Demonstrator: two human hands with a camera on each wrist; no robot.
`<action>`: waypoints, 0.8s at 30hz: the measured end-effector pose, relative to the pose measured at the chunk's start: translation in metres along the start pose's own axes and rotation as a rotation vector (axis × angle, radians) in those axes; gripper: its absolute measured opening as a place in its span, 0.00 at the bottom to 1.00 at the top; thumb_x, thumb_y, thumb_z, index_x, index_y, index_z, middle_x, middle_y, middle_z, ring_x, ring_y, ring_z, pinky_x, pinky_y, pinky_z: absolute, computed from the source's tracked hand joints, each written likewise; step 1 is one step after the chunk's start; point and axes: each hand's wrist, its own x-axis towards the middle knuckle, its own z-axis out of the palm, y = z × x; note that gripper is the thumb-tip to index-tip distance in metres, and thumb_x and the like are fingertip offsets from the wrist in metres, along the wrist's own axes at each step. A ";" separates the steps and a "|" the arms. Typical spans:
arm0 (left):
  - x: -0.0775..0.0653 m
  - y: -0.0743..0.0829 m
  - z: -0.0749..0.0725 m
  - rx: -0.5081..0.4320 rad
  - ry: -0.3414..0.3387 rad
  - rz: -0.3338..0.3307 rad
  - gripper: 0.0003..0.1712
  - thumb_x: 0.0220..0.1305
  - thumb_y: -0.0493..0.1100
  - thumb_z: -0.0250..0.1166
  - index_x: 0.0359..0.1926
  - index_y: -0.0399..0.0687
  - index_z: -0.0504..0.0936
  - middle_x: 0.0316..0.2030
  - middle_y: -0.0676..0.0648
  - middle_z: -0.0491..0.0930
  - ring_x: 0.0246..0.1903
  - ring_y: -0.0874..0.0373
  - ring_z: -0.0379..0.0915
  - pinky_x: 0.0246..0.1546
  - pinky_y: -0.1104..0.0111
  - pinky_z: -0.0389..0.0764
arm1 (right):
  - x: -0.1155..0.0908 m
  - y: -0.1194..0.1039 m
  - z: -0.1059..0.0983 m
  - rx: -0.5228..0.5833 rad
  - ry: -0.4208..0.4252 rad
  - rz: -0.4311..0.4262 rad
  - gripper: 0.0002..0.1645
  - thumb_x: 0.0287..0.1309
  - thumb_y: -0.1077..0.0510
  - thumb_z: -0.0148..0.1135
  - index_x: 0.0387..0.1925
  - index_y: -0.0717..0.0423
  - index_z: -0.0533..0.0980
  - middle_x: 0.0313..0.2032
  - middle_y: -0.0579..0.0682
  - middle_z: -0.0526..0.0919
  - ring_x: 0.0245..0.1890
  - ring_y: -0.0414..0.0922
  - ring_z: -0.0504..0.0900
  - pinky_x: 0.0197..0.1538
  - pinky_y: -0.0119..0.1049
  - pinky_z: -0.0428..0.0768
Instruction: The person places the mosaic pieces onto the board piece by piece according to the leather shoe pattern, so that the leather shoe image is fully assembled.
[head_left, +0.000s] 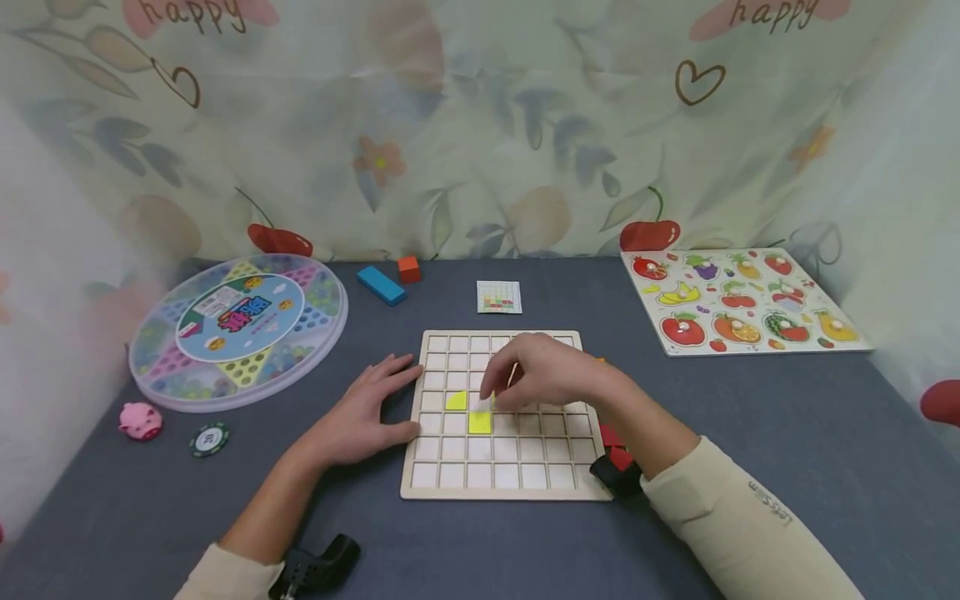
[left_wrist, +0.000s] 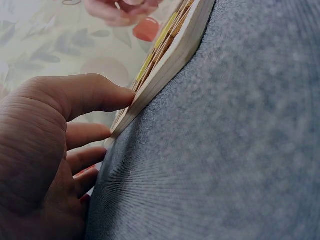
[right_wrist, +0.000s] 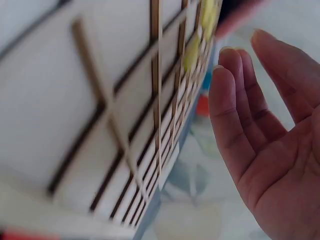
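Observation:
A wooden grid board (head_left: 442,489) with white squares lies in the middle of the table. Yellow pieces (head_left: 480,422) sit in its grid, left of centre. My left hand (head_left: 367,417) rests at the board's left edge; in the left wrist view its thumb (left_wrist: 107,96) and extended fingers touch the rim. Over the middle of the board hovers my right hand (head_left: 543,371), fingers bent downward beside the yellow pieces. The right wrist view shows its fingers (right_wrist: 225,107) loosely curved and apart from the thumb, with nothing seen between them. That hand covers part of the grid.
Red pieces (head_left: 611,435) lie right of the board, partly behind my right wrist. A small pattern card (head_left: 498,297), blue block (head_left: 381,286) and orange block (head_left: 408,269) lie beyond. Around are a round game box (head_left: 337,333), toy pig (head_left: 140,422), chip (head_left: 209,439) and fruit puzzle (head_left: 738,304).

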 end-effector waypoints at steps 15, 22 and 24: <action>-0.001 0.002 0.001 -0.002 -0.002 -0.029 0.45 0.65 0.51 0.69 0.79 0.47 0.64 0.81 0.39 0.54 0.81 0.34 0.37 0.73 0.30 0.44 | -0.043 0.055 -0.045 0.019 0.154 0.162 0.11 0.62 0.60 0.71 0.47 0.54 0.87 0.41 0.50 0.87 0.41 0.48 0.81 0.43 0.40 0.82; 0.000 0.003 0.000 0.004 -0.006 -0.028 0.45 0.65 0.53 0.69 0.79 0.47 0.64 0.81 0.39 0.53 0.81 0.33 0.37 0.73 0.29 0.45 | -0.052 0.073 -0.056 -0.027 0.184 0.216 0.12 0.63 0.60 0.70 0.47 0.57 0.86 0.40 0.52 0.86 0.41 0.48 0.80 0.43 0.37 0.81; 0.000 0.002 0.000 0.001 -0.005 -0.025 0.45 0.65 0.53 0.69 0.79 0.47 0.64 0.81 0.39 0.53 0.81 0.33 0.37 0.73 0.29 0.45 | -0.053 0.078 -0.058 -0.051 0.186 0.231 0.11 0.62 0.60 0.71 0.46 0.58 0.86 0.39 0.53 0.86 0.41 0.48 0.80 0.42 0.37 0.81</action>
